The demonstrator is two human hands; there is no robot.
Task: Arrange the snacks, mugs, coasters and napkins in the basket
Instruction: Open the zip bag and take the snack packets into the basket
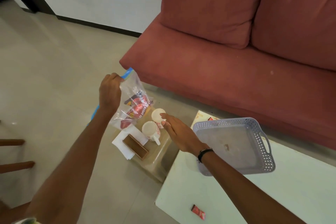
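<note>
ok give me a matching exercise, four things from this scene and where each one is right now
Things:
1. snack bag
2. basket
3. two mugs
4. red wrapper

Places:
a. standing on the low beige stool
b. lying alone at the near end of the white table
c. held up by its top in the left hand
d. empty, on the white table by the sofa

Pairs: 1-c, 2-d, 3-a, 4-b

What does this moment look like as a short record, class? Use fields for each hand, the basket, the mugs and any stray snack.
left hand: grips the top of a clear bag of snacks, lifted
right hand: open, flat, fingertips by the mugs
basket: grey, nothing in it, on white table
mugs: two, on the low stool
stray snack: red packet near the table's front edge
</note>
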